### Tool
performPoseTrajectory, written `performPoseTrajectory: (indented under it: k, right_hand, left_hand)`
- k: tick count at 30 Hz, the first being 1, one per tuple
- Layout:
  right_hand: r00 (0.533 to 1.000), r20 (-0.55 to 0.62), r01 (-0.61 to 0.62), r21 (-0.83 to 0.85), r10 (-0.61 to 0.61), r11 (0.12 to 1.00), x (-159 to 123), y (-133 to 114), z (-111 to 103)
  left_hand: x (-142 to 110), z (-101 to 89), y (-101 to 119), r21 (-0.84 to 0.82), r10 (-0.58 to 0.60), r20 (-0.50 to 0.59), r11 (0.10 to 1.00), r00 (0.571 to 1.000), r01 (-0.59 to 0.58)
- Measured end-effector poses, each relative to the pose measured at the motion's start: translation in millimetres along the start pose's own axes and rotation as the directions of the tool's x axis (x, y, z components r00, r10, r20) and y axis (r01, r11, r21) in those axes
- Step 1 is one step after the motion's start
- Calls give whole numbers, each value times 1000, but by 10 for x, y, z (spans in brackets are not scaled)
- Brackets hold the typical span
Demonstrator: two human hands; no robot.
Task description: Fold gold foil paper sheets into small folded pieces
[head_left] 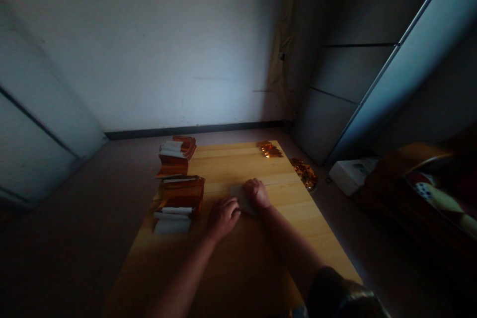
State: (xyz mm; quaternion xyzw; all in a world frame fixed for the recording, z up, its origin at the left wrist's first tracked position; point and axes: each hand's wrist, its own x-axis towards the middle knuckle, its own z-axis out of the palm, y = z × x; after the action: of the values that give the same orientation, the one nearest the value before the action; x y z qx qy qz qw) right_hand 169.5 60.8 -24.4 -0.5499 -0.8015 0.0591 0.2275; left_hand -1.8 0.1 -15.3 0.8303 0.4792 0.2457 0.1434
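A small pale grey sheet of paper (236,192) lies on the wooden table between my hands. My right hand (256,193) is closed and presses on its right part, covering some of it. At the sheet's left edge, my left hand (224,215) has its fingers bent and its fingertips on the paper. To the left are stacks of copper-coloured foil paper with pale backs, one nearer (182,193) and one farther (174,165). Folded shiny foil pieces (271,149) sit at the table's far right corner.
The wooden table (305,213) has its far edge towards a white wall (179,59). A heap of shiny foil pieces (304,174) stands beyond its right edge. Farther right are a white box (348,177), a wooden-armed seat (421,156) and a tall cabinet (335,74).
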Motion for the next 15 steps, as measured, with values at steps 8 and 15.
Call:
performPoseTrajectory:
  k: [8, 15]
  right_hand:
    - [957, 125, -242, 843, 263, 480, -101, 254, -306]
    - [986, 88, -161, 720, 141, 675, -239, 183, -354]
  left_hand:
    - [203, 45, -85, -158, -220, -29, 964, 975, 213]
    - [272, 78, -65, -237, -397, -91, 900, 913, 367]
